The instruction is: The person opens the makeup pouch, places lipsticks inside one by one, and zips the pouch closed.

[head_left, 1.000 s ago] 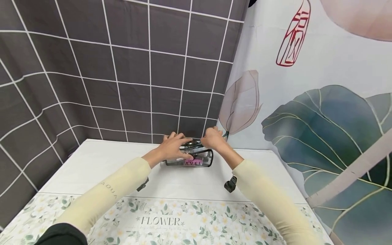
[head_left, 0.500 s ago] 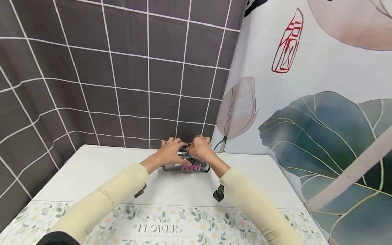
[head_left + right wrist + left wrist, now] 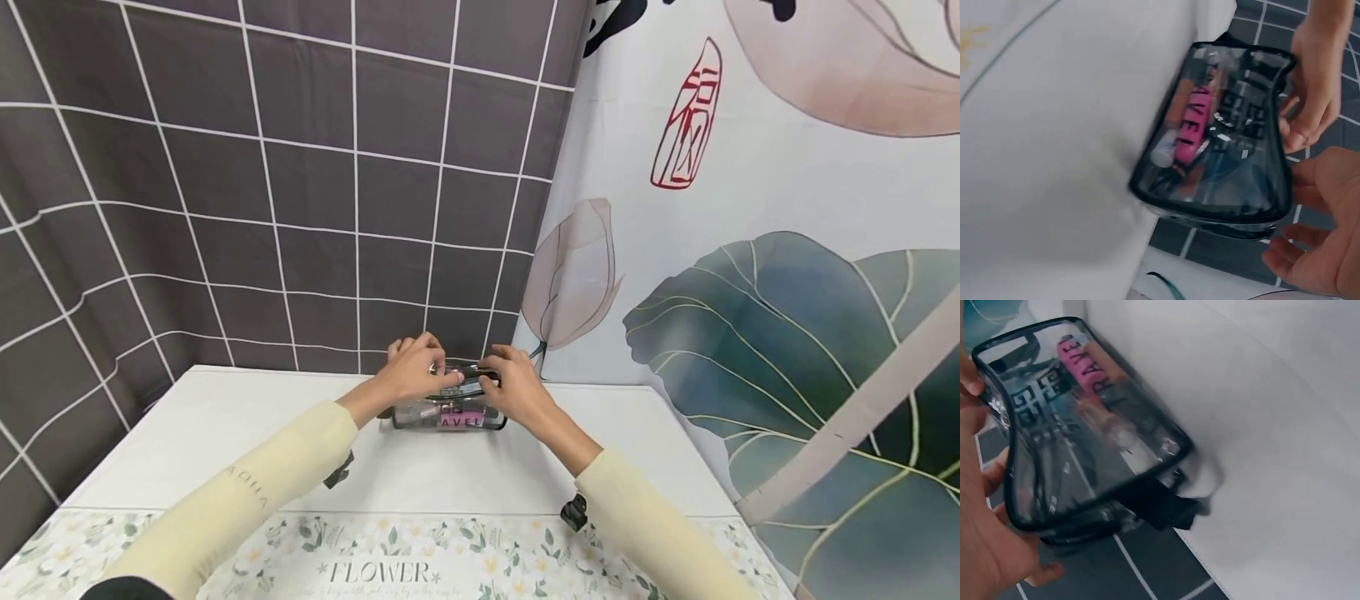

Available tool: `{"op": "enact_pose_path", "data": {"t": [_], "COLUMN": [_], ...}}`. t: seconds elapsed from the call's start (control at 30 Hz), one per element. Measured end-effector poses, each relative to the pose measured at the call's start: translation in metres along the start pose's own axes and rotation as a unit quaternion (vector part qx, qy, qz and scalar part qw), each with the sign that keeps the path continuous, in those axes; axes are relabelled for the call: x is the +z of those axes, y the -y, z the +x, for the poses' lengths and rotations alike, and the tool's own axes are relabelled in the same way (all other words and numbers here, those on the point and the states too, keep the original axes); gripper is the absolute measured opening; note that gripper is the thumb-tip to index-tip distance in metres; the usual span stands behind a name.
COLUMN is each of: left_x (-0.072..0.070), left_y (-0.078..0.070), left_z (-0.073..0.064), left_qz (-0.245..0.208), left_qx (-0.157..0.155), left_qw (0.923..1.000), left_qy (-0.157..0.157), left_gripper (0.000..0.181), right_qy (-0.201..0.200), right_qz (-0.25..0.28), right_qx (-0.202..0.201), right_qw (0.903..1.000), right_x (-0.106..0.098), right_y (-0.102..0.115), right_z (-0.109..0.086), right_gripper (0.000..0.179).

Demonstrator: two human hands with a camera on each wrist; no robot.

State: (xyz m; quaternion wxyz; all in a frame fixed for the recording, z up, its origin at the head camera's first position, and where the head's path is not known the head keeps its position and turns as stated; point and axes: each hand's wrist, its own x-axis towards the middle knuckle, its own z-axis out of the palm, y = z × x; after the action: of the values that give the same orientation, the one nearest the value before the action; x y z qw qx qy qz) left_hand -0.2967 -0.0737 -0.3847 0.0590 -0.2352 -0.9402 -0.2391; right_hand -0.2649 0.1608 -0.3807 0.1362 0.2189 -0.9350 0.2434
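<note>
A clear toiletry pouch point(image 3: 412, 415) with black piping and a pink panel point(image 3: 1194, 125) stands near the table's back edge. Cosmetic tubes and bottles show through its see-through wall. My left hand point(image 3: 412, 369) holds its upper left part, thumb towards me and other fingers reaching behind. The right hand point(image 3: 522, 387) is at the upper right end, thumb and fingers parted around the corner. In the right wrist view this right hand point(image 3: 1329, 219) has loosely bent fingers beside the top edge. A dark side tab point(image 3: 1166, 509) sticks out from the pouch in the left wrist view.
The white table point(image 3: 247, 433) carries a flowered mat point(image 3: 420, 546) along its front. Behind it hangs a dark grid-patterned cloth point(image 3: 315, 258). A white cloth printed with leaves point(image 3: 750, 317) covers the right side.
The right hand was clenched at the pouch's right end, slid left along its top towards the left hand, then moved back right with fingers loosened. The left hand stays at the pouch.
</note>
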Motion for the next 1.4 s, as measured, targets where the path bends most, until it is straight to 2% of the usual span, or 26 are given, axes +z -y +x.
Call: {"op": "enact_pose_path", "data": {"t": [0.13, 0.23, 0.4, 0.53, 0.7, 0.87, 1.17, 1.37, 1.4], "left_x": [-0.004, -0.005, -0.004, -0.001, -0.003, -0.015, -0.038, -0.058, -0.054], "left_y": [-0.013, -0.018, -0.022, -0.02, -0.013, -0.005, 0.011, 0.031, 0.042], "left_z": [0.005, 0.01, 0.015, 0.012, 0.005, 0.001, -0.007, -0.011, -0.008], "left_qz": [0.005, 0.022, 0.067, 0.061, 0.033, 0.041, 0.055, 0.056, 0.063], "left_qx": [0.005, 0.007, 0.006, -0.009, -0.034, -0.049, -0.045, -0.06, -0.058], "left_qw": [0.9997, 0.9989, 0.9964, 0.9969, 0.9982, 0.9972, 0.9968, 0.9962, 0.996], "left_qy": [0.023, 0.04, 0.052, 0.05, 0.038, 0.04, 0.038, 0.031, 0.024], "left_gripper": [0.042, 0.038, 0.038, 0.035, 0.035, 0.033, 0.039, 0.036, 0.036], "right_qy": [0.025, 0.027, 0.034, 0.047, 0.055, 0.052, 0.06, 0.065, 0.065], "right_qz": [-0.003, 0.007, 0.003, -0.003, 0.018, 0.038, 0.04, 0.052, 0.053], "right_qx": [-0.017, -0.022, -0.026, -0.02, -0.012, -0.003, 0.022, 0.042, 0.043], "right_qw": [0.9995, 0.9993, 0.9991, 0.9987, 0.9982, 0.9979, 0.9971, 0.9957, 0.9955], "right_x": [0.004, 0.005, 0.005, 0.011, 0.021, 0.023, 0.017, 0.011, 0.011], "right_y": [-0.008, -0.009, -0.008, -0.008, -0.007, -0.004, -0.008, -0.01, -0.011], "right_z": [-0.002, 0.0, 0.001, 0.002, 0.002, 0.005, 0.002, -0.001, -0.001], "right_gripper": [0.037, 0.04, 0.042, 0.043, 0.045, 0.046, 0.047, 0.048, 0.048]}}
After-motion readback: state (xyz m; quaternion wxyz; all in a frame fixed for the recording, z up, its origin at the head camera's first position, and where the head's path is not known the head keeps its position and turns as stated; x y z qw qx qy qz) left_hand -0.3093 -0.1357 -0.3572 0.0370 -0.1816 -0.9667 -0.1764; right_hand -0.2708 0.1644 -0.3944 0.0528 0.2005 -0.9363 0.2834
